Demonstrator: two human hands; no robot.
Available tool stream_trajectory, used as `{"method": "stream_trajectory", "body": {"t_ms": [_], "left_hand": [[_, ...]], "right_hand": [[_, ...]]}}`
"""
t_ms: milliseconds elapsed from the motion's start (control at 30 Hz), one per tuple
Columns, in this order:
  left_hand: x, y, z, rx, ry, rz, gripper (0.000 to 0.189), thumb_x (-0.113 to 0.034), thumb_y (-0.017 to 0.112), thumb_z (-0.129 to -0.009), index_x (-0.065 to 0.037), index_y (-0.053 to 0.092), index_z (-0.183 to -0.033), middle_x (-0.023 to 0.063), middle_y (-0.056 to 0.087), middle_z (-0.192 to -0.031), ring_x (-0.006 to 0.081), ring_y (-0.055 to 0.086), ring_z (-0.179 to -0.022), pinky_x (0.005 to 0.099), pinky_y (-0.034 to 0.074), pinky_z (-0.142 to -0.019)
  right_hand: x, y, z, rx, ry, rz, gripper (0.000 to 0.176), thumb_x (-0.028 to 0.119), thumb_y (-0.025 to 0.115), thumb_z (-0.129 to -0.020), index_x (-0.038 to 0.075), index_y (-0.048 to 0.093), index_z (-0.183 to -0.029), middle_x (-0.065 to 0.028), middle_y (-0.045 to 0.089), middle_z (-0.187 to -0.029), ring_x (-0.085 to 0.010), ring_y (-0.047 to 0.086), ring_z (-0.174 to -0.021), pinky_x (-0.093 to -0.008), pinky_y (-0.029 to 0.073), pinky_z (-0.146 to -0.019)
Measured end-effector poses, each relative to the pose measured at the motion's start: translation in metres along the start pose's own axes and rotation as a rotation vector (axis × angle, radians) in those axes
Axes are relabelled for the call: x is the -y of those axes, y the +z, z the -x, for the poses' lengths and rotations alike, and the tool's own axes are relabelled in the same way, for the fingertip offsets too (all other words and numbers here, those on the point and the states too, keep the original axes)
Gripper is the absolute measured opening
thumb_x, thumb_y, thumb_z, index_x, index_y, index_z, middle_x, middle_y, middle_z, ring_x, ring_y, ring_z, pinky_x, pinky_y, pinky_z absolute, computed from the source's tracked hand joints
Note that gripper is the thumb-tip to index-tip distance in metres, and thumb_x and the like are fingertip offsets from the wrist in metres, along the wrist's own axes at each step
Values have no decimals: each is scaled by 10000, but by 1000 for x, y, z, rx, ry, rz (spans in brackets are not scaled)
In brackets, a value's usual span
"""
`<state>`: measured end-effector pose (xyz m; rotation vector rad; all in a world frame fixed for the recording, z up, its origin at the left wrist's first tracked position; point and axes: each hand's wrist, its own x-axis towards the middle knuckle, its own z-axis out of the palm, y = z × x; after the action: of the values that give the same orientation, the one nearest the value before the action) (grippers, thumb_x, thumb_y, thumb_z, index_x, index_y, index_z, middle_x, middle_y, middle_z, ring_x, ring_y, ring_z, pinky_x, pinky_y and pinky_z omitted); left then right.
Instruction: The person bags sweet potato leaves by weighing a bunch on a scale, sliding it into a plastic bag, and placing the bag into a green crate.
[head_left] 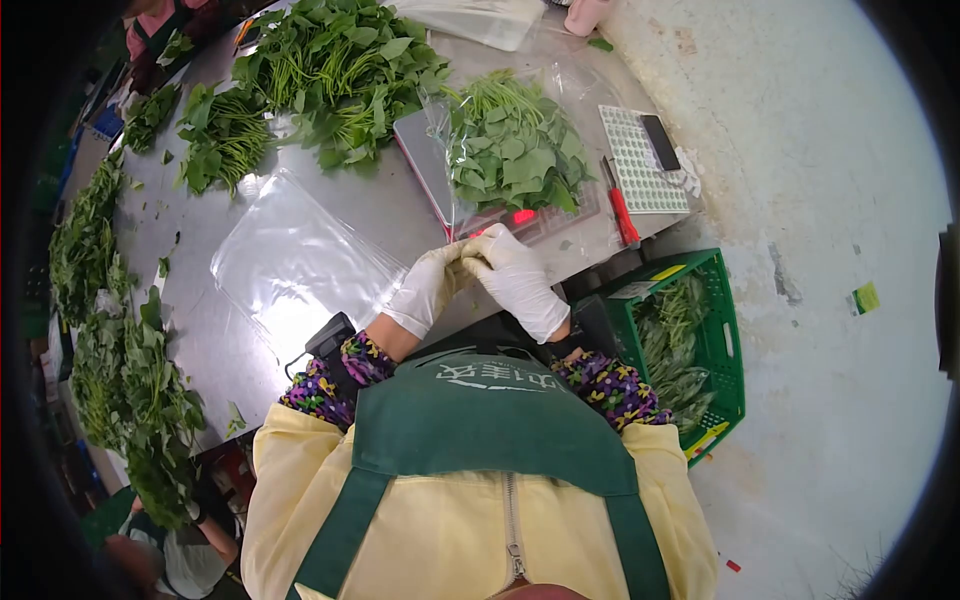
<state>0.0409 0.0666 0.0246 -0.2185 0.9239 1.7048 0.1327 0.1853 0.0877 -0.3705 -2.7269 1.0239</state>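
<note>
Left hand (428, 287): one, in a white glove. Its fingers are curled in narrow and its tips meet the right hand's.
Right hand (517, 281): one, in a white glove. Its fingers are drawn in close and its fingertips touch the left's.
Grip: both sets of tips sit at the near edge of the filled bag. Whether plastic is pinched between them cannot be told.
Filled bag (512, 160): one clear bag packed with leafy greens. It is at 12 o'clock from the hands and lies on the scale.
Scale (425, 160): one flat pan under the bag, with red digits lit at its near edge.
Empty bag (295, 262): one flat clear bag on the steel table (385, 205), at 9 o'clock from the hands.
Loose greens: five heaps.
- The big heap (335, 60) is at 11 o'clock.
- A bunch (225, 135) and a smaller bunch (150, 115) are at 10 o'clock.
- Two heaps run along the left edge (85, 240) (140, 400).
Sticker sheet (640, 160): one at 1 o'clock, with a dark slab lying on it.
Red-handled tool (622, 212): one, just beside the sheet.
Green crate (722, 340): one on the floor at 3 o'clock, holding bagged greens.
Other people: two, partly seen. One (180, 555) is at 7 o'clock and one (160, 25) is at 11 o'clock.
</note>
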Motion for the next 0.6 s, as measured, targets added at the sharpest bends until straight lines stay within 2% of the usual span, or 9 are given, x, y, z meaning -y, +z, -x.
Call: {"method": "stream_trajectory", "body": {"t_ms": [100,200,367,433,467,500,533,567,600], "left_hand": [[-2,-2,-1,110,4,46,297,-157,399,-1005,5,598,-1155,79,658,-1078,171,641,-941,317,520,-885],[-4,2,0,20,-13,6,320,-157,362,-1012,9,597,-1150,85,661,-1074,156,637,-935,296,519,-856],[-1,1,-6,61,-17,-27,345,-181,352,-1016,6,593,-1176,90,671,-1066,170,640,-929,317,507,-858],[-13,15,13,15,-42,-77,351,-189,352,-1017,6,591,-1185,96,675,-1078,178,645,-943,323,502,-863],[-20,16,18,23,-46,-114,363,-205,354,-1020,6,586,-1203,111,672,-1111,194,642,-989,328,494,-882],[-26,15,19,34,-45,-148,376,-220,356,-1024,7,581,-1221,125,670,-1144,209,640,-1036,334,487,-900],[-26,2,19,35,-52,-162,377,-243,401,-1025,16,571,-1239,168,647,-1212,236,604,-1151,334,459,-966],[-32,-2,25,-76,-26,-271,389,-247,437,-1018,30,547,-1269,190,631,-1233,248,583,-1186,340,433,-1005],[-40,0,29,-191,7,-372,414,-250,474,-1010,43,524,-1298,211,616,-1254,259,562,-1221,345,408,-1045]], "right_hand": [[9,9,1,26,46,75,152,177,692,-818,106,661,-948,-96,577,-927,-285,619,-826,-387,500,-707],[11,12,1,-7,41,211,171,196,701,-801,125,650,-948,-86,564,-909,-288,620,-825,-405,497,-691],[3,13,9,-25,-42,303,156,197,657,-796,86,635,-903,-80,582,-899,-291,613,-847,-401,500,-693],[-10,-13,56,-26,-267,386,154,165,611,-761,86,655,-886,-68,595,-899,-259,593,-921,-375,499,-717],[-32,-16,102,-65,-183,417,183,156,583,-728,99,672,-878,-54,605,-928,-231,574,-960,-351,496,-730],[-51,-23,156,95,84,432,186,151,586,-727,105,672,-885,-48,617,-974,-228,575,-950,-355,506,-723],[-96,-23,230,443,192,628,207,117,571,-781,112,689,-951,-65,625,-1038,-238,578,-1024,-372,526,-773],[-49,-41,235,564,1079,536,236,100,546,-845,114,697,-1025,-93,624,-1078,-264,568,-1117,-393,532,-838],[-132,-16,361,-179,711,287,227,254,613,-821,74,677,-945,-122,647,-946,-295,649,-928,-416,519,-738]]}}
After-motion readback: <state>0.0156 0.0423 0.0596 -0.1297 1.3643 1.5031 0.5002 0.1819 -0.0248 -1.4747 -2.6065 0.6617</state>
